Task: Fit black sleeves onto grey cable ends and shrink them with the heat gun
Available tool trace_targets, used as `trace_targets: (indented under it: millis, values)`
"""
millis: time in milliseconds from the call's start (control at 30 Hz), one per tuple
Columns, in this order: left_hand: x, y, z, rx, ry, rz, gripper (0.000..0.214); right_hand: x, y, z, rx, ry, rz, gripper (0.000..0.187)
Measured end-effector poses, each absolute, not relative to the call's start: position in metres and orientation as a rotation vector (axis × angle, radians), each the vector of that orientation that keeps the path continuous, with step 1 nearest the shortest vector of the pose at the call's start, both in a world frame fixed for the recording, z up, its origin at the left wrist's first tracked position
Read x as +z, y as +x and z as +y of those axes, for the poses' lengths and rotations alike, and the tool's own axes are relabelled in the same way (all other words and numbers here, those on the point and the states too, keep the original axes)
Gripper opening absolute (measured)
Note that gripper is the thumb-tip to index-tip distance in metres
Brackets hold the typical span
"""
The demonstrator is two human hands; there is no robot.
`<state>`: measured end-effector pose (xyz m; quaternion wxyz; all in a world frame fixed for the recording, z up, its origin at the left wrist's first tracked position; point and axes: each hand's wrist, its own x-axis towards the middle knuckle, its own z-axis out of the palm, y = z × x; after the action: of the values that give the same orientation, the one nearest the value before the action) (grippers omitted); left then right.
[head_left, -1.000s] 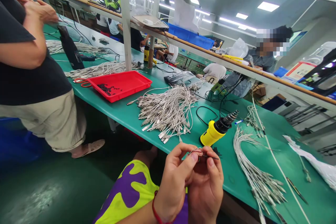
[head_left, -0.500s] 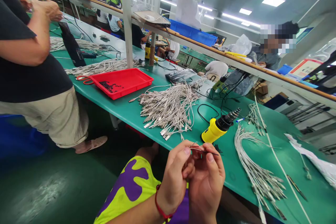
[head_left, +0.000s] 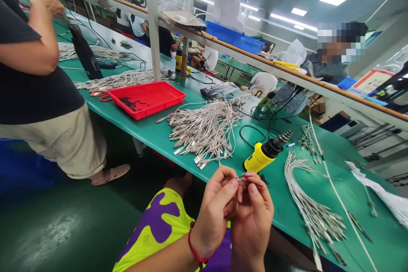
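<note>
The left hand point(head_left: 212, 210), with a red cord bracelet point(head_left: 195, 248) encircling its wrist, is pinching thin red and black wires point(head_left: 246, 176) between thumb and forefinger. The right hand point(head_left: 253, 216) is facing it with curled fingers, its thumb and fingertips closing around the free side of the same wires; the exact contact there is too small to tell. Both hands are holding the wires in the air, in front of the near edge of the green worktop point(head_left: 285, 206) and beside the wearer's yellow-and-purple shorts point(head_left: 148, 238). Just beyond the fingers, a yellow heat gun point(head_left: 257, 158) is resting on the worktop, its stepped nozzle pointing up and to the right. To its right, a bundle of grey USB cables point(head_left: 314, 206) is lying near a pair of tweezers point(head_left: 359, 226). To its left, a larger cable pile point(head_left: 202, 129) is spreading across the surface. Farther left, a red tray point(head_left: 164, 95) is containing small black pieces point(head_left: 130, 104), and a black heat gun point(head_left: 84, 55) is standing beyond it, near a dark-shirted co-worker point(head_left: 41, 80). Above the worktop, a wood-edged shelf point(head_left: 288, 73) is supporting a blue bin point(head_left: 234, 37).
</note>
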<state>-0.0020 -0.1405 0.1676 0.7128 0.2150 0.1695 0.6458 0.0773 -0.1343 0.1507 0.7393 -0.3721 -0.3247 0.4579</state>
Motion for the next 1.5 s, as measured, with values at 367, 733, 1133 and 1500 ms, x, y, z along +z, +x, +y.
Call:
trace_targets:
  millis: [367,733,1133,1500]
  values:
    - [0.1648,-0.0007,-0.1392,1.371,0.433,0.358,0.024,0.1498,0.0809,-0.1328,1.006,-0.867,-0.767,0.008]
    - [0.1635,0.0040,-0.1404,1.355,0.398,0.351,0.015,0.1480,0.0835,-0.1336,1.032,-0.834,-0.752,0.008]
    - [0.1628,0.0067,-0.1409,1.350,0.411,0.368,0.014,0.1463,0.0849,-0.1352,1.041,-0.822,-0.721,0.010]
    - [0.1642,0.0080,-0.1437,1.348,0.433,0.345,0.017,0.1494,0.0861,-0.1365,1.049,-0.851,-0.718,0.010]
